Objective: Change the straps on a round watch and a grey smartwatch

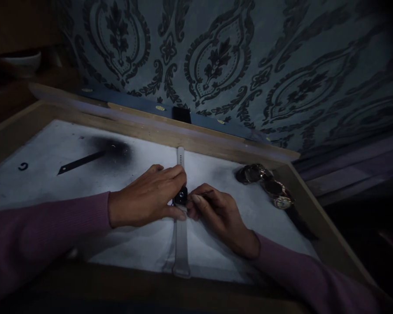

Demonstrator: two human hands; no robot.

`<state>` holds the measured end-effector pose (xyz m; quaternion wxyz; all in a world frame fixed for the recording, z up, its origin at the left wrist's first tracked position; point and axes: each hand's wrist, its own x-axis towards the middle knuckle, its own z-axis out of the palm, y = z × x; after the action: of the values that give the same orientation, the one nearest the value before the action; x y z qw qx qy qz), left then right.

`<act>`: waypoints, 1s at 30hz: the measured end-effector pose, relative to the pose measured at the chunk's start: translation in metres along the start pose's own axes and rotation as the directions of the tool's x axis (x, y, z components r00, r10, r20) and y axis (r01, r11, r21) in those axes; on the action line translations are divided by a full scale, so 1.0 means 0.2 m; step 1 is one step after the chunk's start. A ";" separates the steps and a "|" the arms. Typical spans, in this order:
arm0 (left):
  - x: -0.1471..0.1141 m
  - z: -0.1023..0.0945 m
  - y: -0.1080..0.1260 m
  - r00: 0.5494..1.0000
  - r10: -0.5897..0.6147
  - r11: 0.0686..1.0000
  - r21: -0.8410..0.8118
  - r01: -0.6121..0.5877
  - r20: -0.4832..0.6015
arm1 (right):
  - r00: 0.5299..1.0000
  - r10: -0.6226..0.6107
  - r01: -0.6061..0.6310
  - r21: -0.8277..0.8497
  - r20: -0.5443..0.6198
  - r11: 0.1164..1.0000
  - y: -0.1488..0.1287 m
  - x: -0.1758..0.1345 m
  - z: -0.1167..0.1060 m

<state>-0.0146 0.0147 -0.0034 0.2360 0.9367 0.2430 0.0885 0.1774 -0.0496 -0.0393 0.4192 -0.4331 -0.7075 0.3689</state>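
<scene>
A smartwatch (182,196) with a dark case lies on the white sheet. Its pale strap (182,248) runs toward me and ends in a buckle, while the other strap half (180,155), with holes, stretches away from me. My left hand (147,196) grips the case from the left, the thumb below it and the fingers over its far end. At the right edge of the case, my right hand (214,209) is closed in a pinch, its fingertips against or very near the watch. Whatever may be between those fingertips is too small and dark to make out.
Several wristwatches (275,188) lie in a cluster on the right. On the left are a dark flat strip (80,162) and a small dark curled piece (23,166). A raised wooden rim (144,126) borders the white surface (144,152); patterned wallpaper (216,52) rises behind.
</scene>
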 end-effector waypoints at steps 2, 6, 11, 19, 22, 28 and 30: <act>0.00 0.00 0.00 1.000 -0.003 1.000 -0.008 0.003 0.003 | 1.000 0.006 -0.006 -0.024 0.007 1.000 0.00 0.00 0.00; 0.00 0.00 0.00 1.000 -0.014 1.000 0.000 0.014 0.009 | 1.000 -0.009 0.011 -0.102 0.021 0.995 -0.02 0.00 -0.01; 0.00 0.00 0.00 1.000 0.000 1.000 -0.021 0.000 0.006 | 0.992 -0.100 0.116 -0.266 0.072 0.957 -0.06 0.02 -0.01; 0.00 0.00 0.00 1.000 -0.001 0.999 -0.036 0.001 0.003 | 0.968 -0.214 0.247 -0.381 0.128 0.891 -0.05 0.02 -0.01; 0.00 -0.01 0.00 1.000 0.001 0.999 -0.037 0.000 0.016 | 0.981 -0.165 0.191 -0.317 0.106 0.929 -0.06 0.02 -0.01; -0.01 0.00 0.00 1.000 0.001 1.000 -0.007 -0.001 0.007 | 1.000 0.017 -0.016 -0.067 0.023 0.998 -0.03 0.01 0.00; -0.01 0.00 0.00 1.000 0.008 1.000 -0.001 -0.008 -0.002 | 0.996 0.085 -0.085 0.049 0.007 0.995 -0.01 0.01 0.01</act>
<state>-0.0158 0.0141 -0.0029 0.2360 0.9375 0.2394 0.0905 0.1747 -0.0482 -0.0370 0.4120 -0.4516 -0.6801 0.4047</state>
